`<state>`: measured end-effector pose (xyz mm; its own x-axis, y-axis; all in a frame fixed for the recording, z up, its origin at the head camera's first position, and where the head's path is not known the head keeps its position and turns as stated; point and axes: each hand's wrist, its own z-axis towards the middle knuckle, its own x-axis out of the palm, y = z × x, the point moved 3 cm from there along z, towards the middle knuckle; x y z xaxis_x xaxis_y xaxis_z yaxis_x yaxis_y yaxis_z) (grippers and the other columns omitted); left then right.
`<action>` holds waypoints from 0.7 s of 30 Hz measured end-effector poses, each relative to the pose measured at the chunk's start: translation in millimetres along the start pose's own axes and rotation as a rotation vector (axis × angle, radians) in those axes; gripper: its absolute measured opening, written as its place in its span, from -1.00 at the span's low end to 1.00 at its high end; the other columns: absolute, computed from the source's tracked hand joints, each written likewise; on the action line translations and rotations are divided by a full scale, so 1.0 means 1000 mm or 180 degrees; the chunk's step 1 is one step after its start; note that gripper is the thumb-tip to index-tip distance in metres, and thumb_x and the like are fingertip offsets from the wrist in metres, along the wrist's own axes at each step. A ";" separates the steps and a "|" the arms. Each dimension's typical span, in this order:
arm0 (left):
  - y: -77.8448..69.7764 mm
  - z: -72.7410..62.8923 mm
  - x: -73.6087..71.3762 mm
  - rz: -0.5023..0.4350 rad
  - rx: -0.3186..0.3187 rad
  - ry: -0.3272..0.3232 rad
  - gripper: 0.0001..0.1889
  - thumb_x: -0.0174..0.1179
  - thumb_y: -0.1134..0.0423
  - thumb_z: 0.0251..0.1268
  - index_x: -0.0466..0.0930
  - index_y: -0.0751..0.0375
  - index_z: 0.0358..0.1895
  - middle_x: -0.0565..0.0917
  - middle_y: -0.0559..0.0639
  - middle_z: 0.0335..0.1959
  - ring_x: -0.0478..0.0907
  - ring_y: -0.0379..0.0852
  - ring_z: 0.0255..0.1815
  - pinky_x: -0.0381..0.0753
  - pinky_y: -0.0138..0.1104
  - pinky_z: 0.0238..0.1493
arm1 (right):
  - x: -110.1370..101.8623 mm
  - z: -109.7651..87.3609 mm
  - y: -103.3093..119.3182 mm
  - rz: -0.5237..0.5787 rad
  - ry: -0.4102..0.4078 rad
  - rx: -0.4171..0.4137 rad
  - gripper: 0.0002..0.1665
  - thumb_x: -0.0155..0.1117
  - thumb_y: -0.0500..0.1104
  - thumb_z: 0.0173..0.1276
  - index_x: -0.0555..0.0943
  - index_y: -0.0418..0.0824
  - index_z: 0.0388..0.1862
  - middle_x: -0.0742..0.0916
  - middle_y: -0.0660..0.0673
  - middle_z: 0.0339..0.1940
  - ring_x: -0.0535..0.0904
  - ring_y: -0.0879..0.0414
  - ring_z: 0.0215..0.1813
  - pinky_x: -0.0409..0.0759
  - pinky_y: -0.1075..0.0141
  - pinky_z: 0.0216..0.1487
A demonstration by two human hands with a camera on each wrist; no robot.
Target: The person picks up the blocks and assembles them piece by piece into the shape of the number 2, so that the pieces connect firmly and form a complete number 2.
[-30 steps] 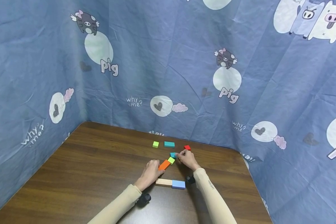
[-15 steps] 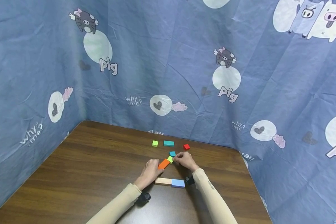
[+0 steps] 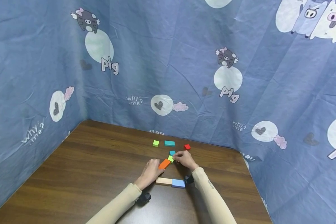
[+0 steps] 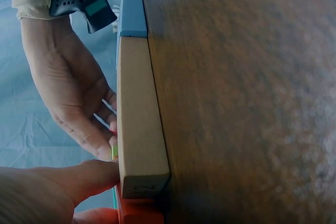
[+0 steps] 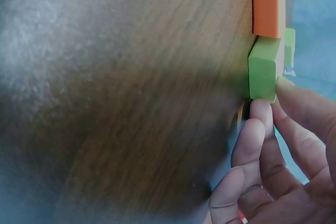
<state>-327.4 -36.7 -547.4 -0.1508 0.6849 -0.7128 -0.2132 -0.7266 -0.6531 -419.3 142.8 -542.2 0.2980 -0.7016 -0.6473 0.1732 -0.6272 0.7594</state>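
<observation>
Touching one orange block [image 3: 165,163] gripped by the left hand [image 3: 149,171], one lime block [image 5: 262,74] is pinched by the right hand [image 3: 185,159].

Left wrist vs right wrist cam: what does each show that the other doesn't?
Only left wrist: the wooden block with a mark on its end, the blue block, and the left hand. Only right wrist: two separate green blocks, the nearer one and the farther one. Both: the orange block, the right hand, the table, and some green, just a sliver in left wrist.
</observation>
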 end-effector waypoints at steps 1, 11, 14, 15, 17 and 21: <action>0.000 0.000 0.000 0.0006 0.0003 -0.0002 -0.73 0.48 0.25 -0.03 0.53 0.28 -0.49 0.51 -0.04 -0.59 0.37 -0.17 -0.57 0.35 -0.32 -0.52 | 0.000 0.000 0.000 0.0005 0.0005 0.0010 -0.85 0.33 -0.17 0.29 0.73 -0.23 -0.25 0.73 -0.12 -0.45 0.54 0.14 -0.44 0.46 0.34 -0.41; 0.000 0.000 0.001 -0.0002 -0.0060 0.0049 -0.73 0.47 0.25 -0.02 0.54 0.29 -0.46 0.52 -0.04 -0.58 0.37 -0.17 -0.55 0.35 -0.32 -0.51 | 0.000 0.003 -0.001 0.0053 0.0009 0.0100 -0.86 0.34 -0.15 0.28 0.72 -0.20 -0.25 0.71 -0.06 -0.49 0.53 0.16 -0.45 0.47 0.32 -0.38; 0.000 0.000 0.001 -0.0002 -0.0061 0.0039 -0.73 0.47 0.24 -0.02 0.54 0.29 -0.47 0.52 -0.05 -0.58 0.37 -0.18 -0.55 0.35 -0.33 -0.52 | 0.000 0.004 -0.004 0.0098 -0.0061 0.0073 -0.85 0.31 -0.17 0.30 0.71 -0.24 -0.26 0.74 -0.09 -0.43 0.57 0.17 -0.43 0.51 0.32 -0.36; 0.000 0.000 0.001 -0.0003 -0.0054 0.0029 -0.73 0.47 0.24 -0.03 0.54 0.29 -0.47 0.52 -0.04 -0.59 0.37 -0.17 -0.56 0.35 -0.32 -0.52 | -0.001 0.004 -0.005 0.0120 -0.0107 0.0070 -0.84 0.29 -0.17 0.32 0.70 -0.25 -0.26 0.75 -0.10 -0.39 0.59 0.17 -0.42 0.53 0.32 -0.35; 0.000 -0.001 0.001 0.0003 -0.0036 0.0011 -0.72 0.48 0.24 -0.04 0.53 0.29 -0.48 0.51 -0.04 -0.59 0.38 -0.17 -0.56 0.36 -0.32 -0.53 | -0.002 0.004 -0.007 0.0160 -0.0231 0.0062 -0.83 0.24 -0.19 0.35 0.68 -0.28 -0.26 0.78 -0.13 -0.29 0.63 0.18 -0.40 0.56 0.34 -0.33; -0.001 -0.001 0.000 0.0045 0.0007 -0.0032 -0.71 0.49 0.24 -0.05 0.52 0.28 -0.50 0.50 -0.04 -0.60 0.37 -0.16 -0.58 0.35 -0.31 -0.54 | -0.005 0.004 -0.008 0.0196 -0.0491 0.0079 -0.82 0.21 -0.19 0.37 0.64 -0.31 -0.25 0.78 -0.18 -0.22 0.63 0.19 -0.41 0.56 0.36 -0.36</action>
<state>-326.8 -36.0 -547.4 -0.1636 0.6752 -0.7193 -0.2132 -0.7361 -0.6424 -425.9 150.4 -545.0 0.1592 -0.7814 -0.6034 0.1353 -0.5882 0.7973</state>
